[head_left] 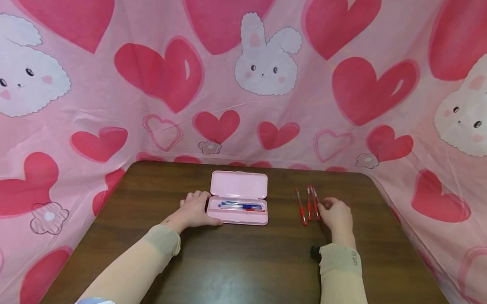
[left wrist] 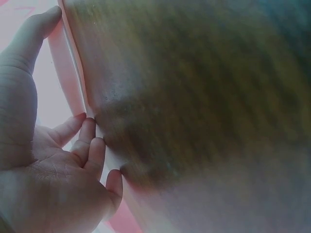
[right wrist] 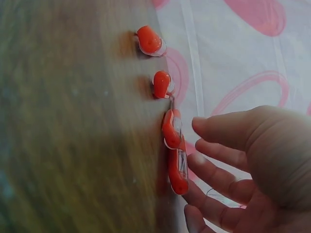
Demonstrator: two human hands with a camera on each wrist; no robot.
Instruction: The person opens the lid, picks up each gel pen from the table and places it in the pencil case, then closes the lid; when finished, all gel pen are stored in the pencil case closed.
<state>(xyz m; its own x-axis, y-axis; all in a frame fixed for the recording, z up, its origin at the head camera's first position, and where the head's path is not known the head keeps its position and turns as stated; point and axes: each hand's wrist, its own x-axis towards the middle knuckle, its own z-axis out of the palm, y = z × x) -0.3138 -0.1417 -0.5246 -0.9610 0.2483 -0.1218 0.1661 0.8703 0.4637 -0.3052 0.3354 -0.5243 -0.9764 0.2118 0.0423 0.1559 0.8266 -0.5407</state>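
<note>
The left hand [head_left: 194, 209] is resting, spread wide, against the pink case [head_left: 239, 184] — the right hand [head_left: 337, 216], loosely parted, is sitting beside red pens [head_left: 308, 210].

**Pink over brown**

By the left hand [head_left: 194, 209], a pale-pink case [head_left: 239, 184] shows blue and red pens [head_left: 251, 207]; near the right hand [head_left: 336, 217], red-and-clear pens [head_left: 301, 208]. Under both, the table [head_left: 253, 269] is wood-grained brown; beyond, pink cloth [head_left: 215, 92] bears red hearts [head_left: 164, 73] and white rabbits [head_left: 267, 74].

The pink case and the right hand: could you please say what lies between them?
Bare tabletop, then several red pens, as the head view shows.
</note>
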